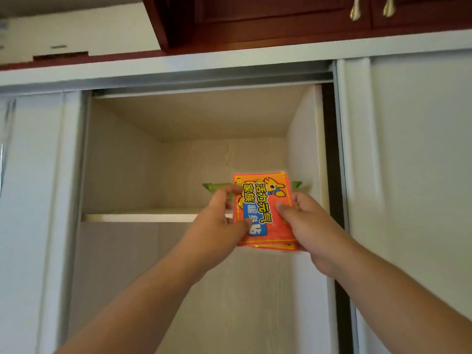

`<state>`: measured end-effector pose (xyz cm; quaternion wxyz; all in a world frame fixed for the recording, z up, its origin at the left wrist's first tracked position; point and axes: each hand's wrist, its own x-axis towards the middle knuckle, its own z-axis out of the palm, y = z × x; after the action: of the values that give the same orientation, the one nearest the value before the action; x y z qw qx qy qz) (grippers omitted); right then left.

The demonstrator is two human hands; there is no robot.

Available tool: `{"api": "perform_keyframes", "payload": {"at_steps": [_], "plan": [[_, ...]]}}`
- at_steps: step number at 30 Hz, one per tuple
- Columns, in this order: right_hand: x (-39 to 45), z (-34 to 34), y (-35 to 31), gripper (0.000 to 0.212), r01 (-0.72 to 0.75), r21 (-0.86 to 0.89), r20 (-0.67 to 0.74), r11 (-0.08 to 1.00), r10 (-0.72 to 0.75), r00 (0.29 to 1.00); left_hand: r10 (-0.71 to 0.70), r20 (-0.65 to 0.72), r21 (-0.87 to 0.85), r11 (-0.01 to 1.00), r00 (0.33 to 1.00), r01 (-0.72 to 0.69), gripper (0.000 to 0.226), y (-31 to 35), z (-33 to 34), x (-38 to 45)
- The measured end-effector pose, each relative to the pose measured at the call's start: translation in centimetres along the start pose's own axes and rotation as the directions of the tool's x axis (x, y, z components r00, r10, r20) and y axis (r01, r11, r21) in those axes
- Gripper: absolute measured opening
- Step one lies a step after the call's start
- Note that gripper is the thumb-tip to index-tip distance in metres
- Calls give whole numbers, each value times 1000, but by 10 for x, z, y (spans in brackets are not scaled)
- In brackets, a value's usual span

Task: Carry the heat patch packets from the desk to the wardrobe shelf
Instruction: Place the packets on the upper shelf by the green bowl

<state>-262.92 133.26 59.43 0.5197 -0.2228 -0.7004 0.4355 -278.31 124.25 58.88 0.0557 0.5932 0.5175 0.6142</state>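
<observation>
A stack of orange-red heat patch packets [265, 200] with yellow lettering and a blue label is held up in front of the open wardrobe, at the level of the pale wooden shelf [143, 216]. My left hand [219, 226] grips the stack's left edge, thumb on the front. My right hand [309, 223] holds the right edge, thumb pressed on the front face. The stack's top reaches above the shelf, its bottom edge hangs below it. A green object [217, 186] shows behind the packets on both sides, mostly hidden.
The wardrobe compartment [217, 149] is open between two white sliding doors, one on the left [33, 200] and one on the right [408, 175]. Dark red upper cabinets with brass handles [356, 10] hang overhead. A wood-grain panel [229, 302] lies below the shelf.
</observation>
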Motion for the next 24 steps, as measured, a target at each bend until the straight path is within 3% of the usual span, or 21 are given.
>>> {"api": "perform_keyframes", "payload": {"at_steps": [6, 9, 13, 15, 17, 19, 21, 24], "plan": [[26, 10, -38, 16, 26, 55, 49, 998, -29, 998, -40, -41, -144, 989, 998, 34, 26, 11, -27, 57], [41, 16, -47, 48, 99, 14, -36, 995, -98, 995, -58, -54, -129, 990, 997, 51, 18, 15, -34, 85], [64, 26, -47, 33, 146, -100, -155, 984, -160, 975, -27, -76, 73, 997, 997, 32, 12, 12, -35, 118], [74, 28, -45, 24, 118, -136, -179, 984, -142, 973, -38, -3, 96, 995, 999, 38, 9, 11, -36, 126], [82, 30, -41, 18, 87, -145, -195, 986, -115, 974, -76, 103, 78, 995, 992, 68, 27, 10, -38, 128], [90, 30, -34, 11, 62, -168, -230, 984, -100, 968, -98, 172, 220, 974, 980, 58, 41, 10, -41, 127], [92, 30, -29, 3, 52, -195, -255, 979, -102, 961, -90, 172, 464, 886, 981, 0, 45, 9, -45, 127], [90, 31, -29, 26, 50, -228, -204, 972, -98, 974, 7, 140, 542, 836, 990, -82, 32, 4, -51, 132]]}}
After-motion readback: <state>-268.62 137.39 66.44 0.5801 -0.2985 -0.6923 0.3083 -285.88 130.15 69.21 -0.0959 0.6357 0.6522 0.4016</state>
